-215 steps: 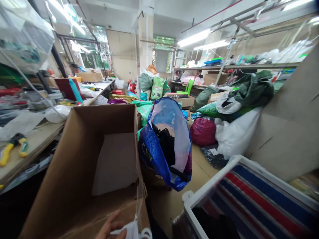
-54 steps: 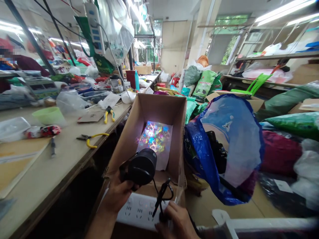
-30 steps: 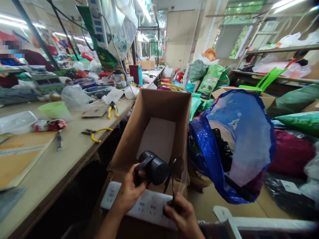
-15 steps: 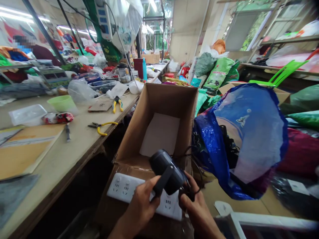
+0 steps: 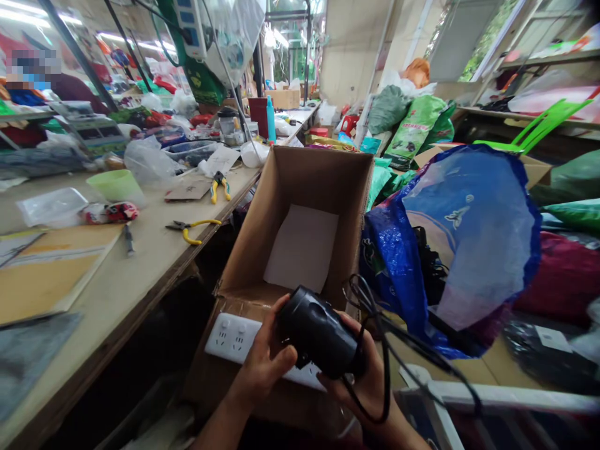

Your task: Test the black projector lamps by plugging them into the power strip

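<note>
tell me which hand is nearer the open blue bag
Right: the right hand is below and left of the blue bag; the left hand is farther left, across the black device.

The one view is from the person's head; it looks forward and steeply down over the left hand (image 5: pixel 262 369) and the right hand (image 5: pixel 372 381), which are close, at the lower middle; it sees into the cardboard box (image 5: pixel 323 172) from above its near edge; the worktop (image 5: pixel 154 259) fills the left side, its right edge going from the lower left corner of the view away to the far wall (image 5: pixel 347 56); the room behind is seen at a wide angle.
</note>
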Demonstrator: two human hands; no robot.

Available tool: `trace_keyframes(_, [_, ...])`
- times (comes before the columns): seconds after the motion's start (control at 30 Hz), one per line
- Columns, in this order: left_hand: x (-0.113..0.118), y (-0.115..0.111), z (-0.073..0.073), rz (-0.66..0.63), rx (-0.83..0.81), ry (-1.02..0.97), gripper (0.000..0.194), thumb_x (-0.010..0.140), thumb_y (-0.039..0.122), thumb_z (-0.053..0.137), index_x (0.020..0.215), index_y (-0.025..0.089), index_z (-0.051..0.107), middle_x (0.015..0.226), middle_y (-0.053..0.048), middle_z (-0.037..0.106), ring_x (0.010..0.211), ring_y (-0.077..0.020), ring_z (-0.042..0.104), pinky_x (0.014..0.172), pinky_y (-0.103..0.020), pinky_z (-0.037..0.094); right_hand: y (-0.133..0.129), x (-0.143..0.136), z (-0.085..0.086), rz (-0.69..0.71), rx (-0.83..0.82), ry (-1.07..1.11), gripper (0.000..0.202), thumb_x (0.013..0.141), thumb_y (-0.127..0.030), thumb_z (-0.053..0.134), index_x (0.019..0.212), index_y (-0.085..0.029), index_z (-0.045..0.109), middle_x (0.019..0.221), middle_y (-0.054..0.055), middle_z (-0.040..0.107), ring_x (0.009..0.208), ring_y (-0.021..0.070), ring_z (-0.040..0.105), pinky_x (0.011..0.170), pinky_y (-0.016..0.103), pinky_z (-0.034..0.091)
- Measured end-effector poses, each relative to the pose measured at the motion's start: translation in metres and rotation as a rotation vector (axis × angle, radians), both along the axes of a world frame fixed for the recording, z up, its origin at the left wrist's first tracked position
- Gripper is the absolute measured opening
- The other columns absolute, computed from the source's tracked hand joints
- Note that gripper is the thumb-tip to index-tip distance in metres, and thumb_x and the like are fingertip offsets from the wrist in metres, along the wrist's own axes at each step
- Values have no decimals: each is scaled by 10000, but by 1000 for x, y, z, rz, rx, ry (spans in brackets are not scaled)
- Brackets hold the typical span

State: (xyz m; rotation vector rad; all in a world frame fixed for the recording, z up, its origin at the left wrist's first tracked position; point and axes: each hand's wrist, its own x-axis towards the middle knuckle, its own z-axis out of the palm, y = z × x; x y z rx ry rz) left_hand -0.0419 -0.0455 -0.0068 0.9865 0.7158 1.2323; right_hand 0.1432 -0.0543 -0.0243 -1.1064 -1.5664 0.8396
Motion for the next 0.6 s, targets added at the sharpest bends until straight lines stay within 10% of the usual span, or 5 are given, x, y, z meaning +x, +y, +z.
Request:
trace_keyframes(0.23, [3,1,-4,101,-32,-85,597,672,250,773,1205,276,506,1082,-29,632,957,-183,577,783,-245,438,-1,3,-26,-48,84,-67,814,590,-198,749,1313,-290,386,1379,69,430,1267,352,409,1045,515,343])
trace_keyframes(0.37, [2,-2,2,95,7,-6,574,710,316,747,1230,284,506,1155,-52,608,1060,-222,552,905,-318,414,0,9,-23,6,-133,64,846,593,-227,757,1331,-287,349,1357,79,454,1246,335,427,1036,491,342])
trace_keyframes(0.6, [1,-3,21,-80,202,187,708,690,456,725,1320,270,462,1542,-79,132,1360,-375,221,1095,-493,217,-7,14,-7,240,-558,758,578,667,-430,668,1207,-301,506,1143,41,636,1058,276,579,889,397,460])
